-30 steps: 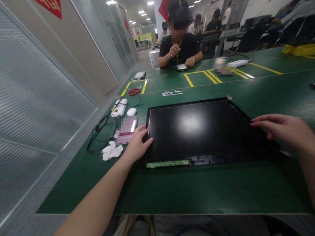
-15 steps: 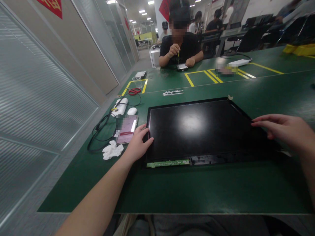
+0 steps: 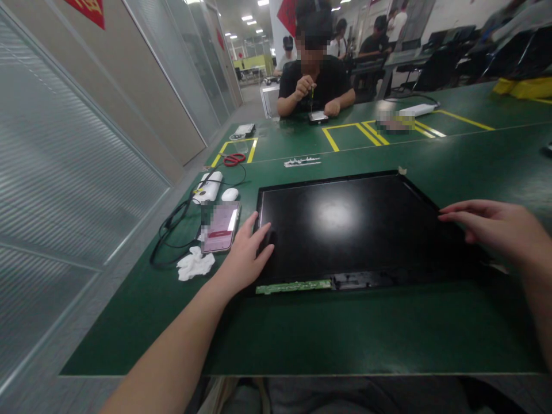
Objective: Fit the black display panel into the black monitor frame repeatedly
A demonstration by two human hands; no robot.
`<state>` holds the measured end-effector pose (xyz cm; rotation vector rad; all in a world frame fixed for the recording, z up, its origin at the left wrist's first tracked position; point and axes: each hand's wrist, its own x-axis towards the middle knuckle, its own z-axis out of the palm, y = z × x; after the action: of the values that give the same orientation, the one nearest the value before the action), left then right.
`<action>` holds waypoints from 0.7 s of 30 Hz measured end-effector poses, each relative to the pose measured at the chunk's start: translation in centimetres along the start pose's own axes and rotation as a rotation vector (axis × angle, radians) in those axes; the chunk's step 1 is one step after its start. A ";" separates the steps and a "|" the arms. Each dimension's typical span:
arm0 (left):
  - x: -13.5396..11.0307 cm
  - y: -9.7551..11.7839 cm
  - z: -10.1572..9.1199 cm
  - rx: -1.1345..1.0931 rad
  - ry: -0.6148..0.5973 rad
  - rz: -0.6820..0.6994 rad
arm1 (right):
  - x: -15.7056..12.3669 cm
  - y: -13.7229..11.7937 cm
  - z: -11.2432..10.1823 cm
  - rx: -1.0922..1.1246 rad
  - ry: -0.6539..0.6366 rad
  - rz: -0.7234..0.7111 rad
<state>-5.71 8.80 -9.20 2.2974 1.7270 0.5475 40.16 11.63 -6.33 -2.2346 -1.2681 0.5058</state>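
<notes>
A black display panel (image 3: 371,236) lies flat in front of me, a bright reflection on its dark surface. Along its near edge runs a narrow green circuit board (image 3: 293,287). My left hand (image 3: 246,256) rests at the panel's left edge, its fingers spread over the frame and the thumb on the surface. At the right edge, my right hand (image 3: 495,227) has its fingertips pinched together against the panel's border. Part of that border is hidden behind the hand, and a small pale tab (image 3: 402,171) sticks up at the far right corner.
Left of the panel are a phone (image 3: 221,227), crumpled tissue (image 3: 195,264), a white mouse-like object (image 3: 230,195), a black cable (image 3: 161,233) and red-handled scissors (image 3: 234,160). White strips (image 3: 302,162) lie beyond it. Across the green table (image 3: 366,339), a person (image 3: 317,86) works on a small device.
My left hand has slid slightly inward over the panel's left edge, with its fingers spread wider. The right hand stays at the right edge, and the panel has hardly moved.
</notes>
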 end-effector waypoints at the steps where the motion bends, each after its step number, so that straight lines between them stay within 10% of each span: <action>1: -0.1 0.1 -0.1 0.015 0.001 0.020 | 0.0 0.0 0.0 -0.003 -0.001 0.002; 21: -0.4 -0.4 1.0 0.076 -0.082 -0.142 | 1.1 0.6 0.4 -0.013 0.005 0.023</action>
<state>-5.79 8.60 -10.31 2.1912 1.8828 0.3609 40.92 12.41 -7.08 -2.2619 -1.2480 0.5023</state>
